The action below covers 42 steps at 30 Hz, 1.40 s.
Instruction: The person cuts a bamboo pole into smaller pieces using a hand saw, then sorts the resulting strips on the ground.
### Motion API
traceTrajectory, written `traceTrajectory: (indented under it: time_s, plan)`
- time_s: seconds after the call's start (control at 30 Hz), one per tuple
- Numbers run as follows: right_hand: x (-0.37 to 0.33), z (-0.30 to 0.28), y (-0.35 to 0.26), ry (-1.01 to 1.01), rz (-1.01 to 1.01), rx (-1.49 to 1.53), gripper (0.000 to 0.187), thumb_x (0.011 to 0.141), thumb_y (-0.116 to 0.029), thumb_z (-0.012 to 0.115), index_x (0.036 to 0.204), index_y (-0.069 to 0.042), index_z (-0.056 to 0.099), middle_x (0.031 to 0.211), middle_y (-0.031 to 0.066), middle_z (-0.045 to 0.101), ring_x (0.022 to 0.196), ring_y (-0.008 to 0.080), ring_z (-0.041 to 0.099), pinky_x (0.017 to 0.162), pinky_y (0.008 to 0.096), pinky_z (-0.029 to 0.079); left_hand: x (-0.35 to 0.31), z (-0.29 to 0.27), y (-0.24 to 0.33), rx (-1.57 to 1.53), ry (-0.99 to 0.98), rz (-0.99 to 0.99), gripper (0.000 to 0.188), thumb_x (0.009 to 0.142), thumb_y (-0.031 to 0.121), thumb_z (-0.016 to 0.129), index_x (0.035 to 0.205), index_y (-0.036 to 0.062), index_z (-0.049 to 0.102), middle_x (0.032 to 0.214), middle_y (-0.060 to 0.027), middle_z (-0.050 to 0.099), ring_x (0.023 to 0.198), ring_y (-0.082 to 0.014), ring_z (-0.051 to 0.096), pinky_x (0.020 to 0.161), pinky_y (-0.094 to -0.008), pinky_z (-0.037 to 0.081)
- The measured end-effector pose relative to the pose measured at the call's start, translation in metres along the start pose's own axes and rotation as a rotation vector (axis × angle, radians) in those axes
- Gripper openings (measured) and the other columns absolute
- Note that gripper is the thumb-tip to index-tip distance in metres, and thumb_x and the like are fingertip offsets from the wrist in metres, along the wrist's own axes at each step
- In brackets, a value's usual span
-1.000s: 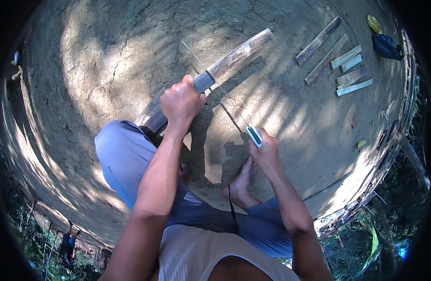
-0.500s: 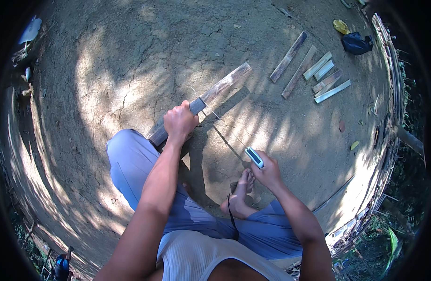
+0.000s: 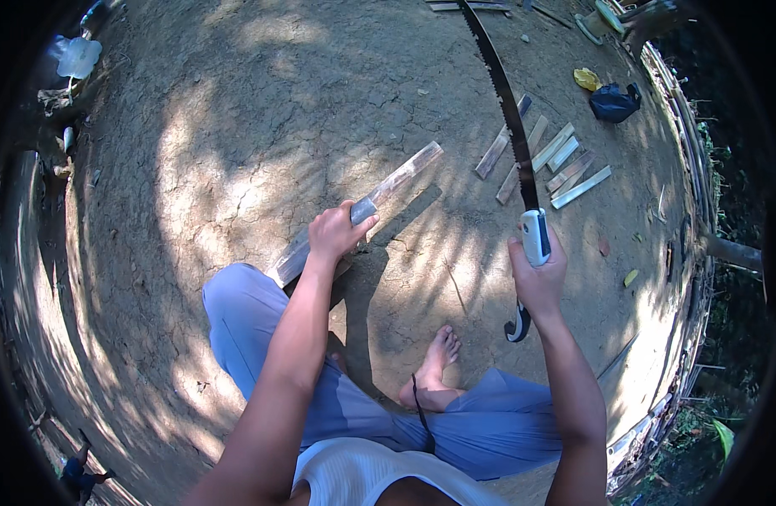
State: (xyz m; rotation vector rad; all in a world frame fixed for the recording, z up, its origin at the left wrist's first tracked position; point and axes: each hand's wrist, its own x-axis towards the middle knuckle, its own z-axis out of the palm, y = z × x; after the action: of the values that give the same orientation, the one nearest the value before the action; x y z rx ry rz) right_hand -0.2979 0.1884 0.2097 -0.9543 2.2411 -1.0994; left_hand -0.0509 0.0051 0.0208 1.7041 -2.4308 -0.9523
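My left hand (image 3: 333, 232) is closed around a weathered wooden slat (image 3: 411, 170), which slants from beside my left knee toward the far right. A grey stretch of the wood shows just past my fingers. My right hand (image 3: 541, 282) grips the white and dark handle of a handsaw (image 3: 519, 139). The saw's long black curved blade is raised, teeth facing left, pointing to the far side and apart from the slat. Part of the handle is hidden by my fingers; its hooked end shows below them.
Several short wooden slats (image 3: 580, 175) lie on the cracked dirt ground at the far right, partly behind the blade. Near them are a black plastic bag (image 3: 615, 103) and a yellow wrapper (image 3: 587, 79). My bare foot (image 3: 438, 358) rests nearby. Another person (image 3: 77, 479) is at the lower left edge.
My right hand has lifted the saw off the slat and moved right and outward, swinging the blade upright. My left hand still holds the slat, in nearly the same place.
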Motion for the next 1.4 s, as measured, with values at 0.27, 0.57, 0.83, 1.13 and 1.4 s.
traceTrajectory:
  time_s: [0.27, 0.57, 0.83, 1.13, 1.4]
  plan:
    - [-0.044, -0.076, -0.034, 0.084, -0.123, -0.361, 0.02, 0.09, -0.009, 0.069, 0.11, -0.002, 0.067, 0.077, 0.0025, 0.063, 0.071, 0.0087, 0.059, 0.067, 0.0273, 0.049, 0.028, 0.002, -0.033, -0.309, -0.35, 0.013, 0.054, 0.092, 0.047, 0.062, 0.128, 0.0069, 0.065, 0.113, -0.0224, 0.073, 0.106, -0.0383, 0.07, 0.09, -0.0456, 0.053]
    - [-0.021, -0.063, -0.054, 0.115, -0.165, -0.361, 0.026, 0.092, -0.009, 0.069, 0.117, -0.002, 0.068, 0.076, 0.0041, 0.066, 0.069, 0.0078, 0.062, 0.065, 0.0271, 0.049, 0.075, -0.042, 0.127, -0.156, -0.197, 0.245, 0.044, 0.099, 0.041, 0.064, 0.114, 0.0021, 0.051, 0.107, -0.0243, 0.068, 0.107, -0.0427, 0.064, 0.087, -0.0529, 0.049]
    - [-0.011, -0.051, -0.034, 0.043, -0.177, -0.311, 0.024, 0.093, -0.012, 0.07, 0.115, -0.003, 0.067, 0.071, 0.0044, 0.064, 0.065, 0.0094, 0.062, 0.061, 0.0286, 0.047, 0.047, -0.076, 0.063, 0.142, 0.051, 0.242, 0.051, 0.094, 0.054, 0.065, 0.107, 0.0048, 0.06, 0.097, -0.0187, 0.072, 0.092, -0.0383, 0.072, 0.078, -0.0515, 0.056]
    - [-0.005, -0.009, -0.026, -0.26, -0.233, -0.357, 0.024, 0.092, -0.013, 0.072, 0.113, -0.005, 0.066, 0.078, 0.0134, 0.071, 0.071, 0.025, 0.074, 0.063, 0.0348, 0.053, -0.047, -0.032, -0.042, 0.053, 0.233, -0.01, 0.043, 0.091, 0.043, 0.071, 0.108, 0.0044, 0.066, 0.092, -0.018, 0.068, 0.092, -0.039, 0.066, 0.079, -0.0493, 0.053]
    - [-0.021, 0.059, 0.008, -0.575, -0.237, -0.265, 0.022, 0.092, -0.018, 0.073, 0.11, -0.007, 0.064, 0.075, 0.0174, 0.068, 0.073, 0.037, 0.072, 0.063, 0.0424, 0.053, -0.095, -0.011, -0.079, -0.108, 0.404, -0.025, 0.036, 0.091, 0.034, 0.073, 0.108, 0.0016, 0.067, 0.103, -0.0202, 0.064, 0.088, -0.0408, 0.064, 0.078, -0.0485, 0.054]
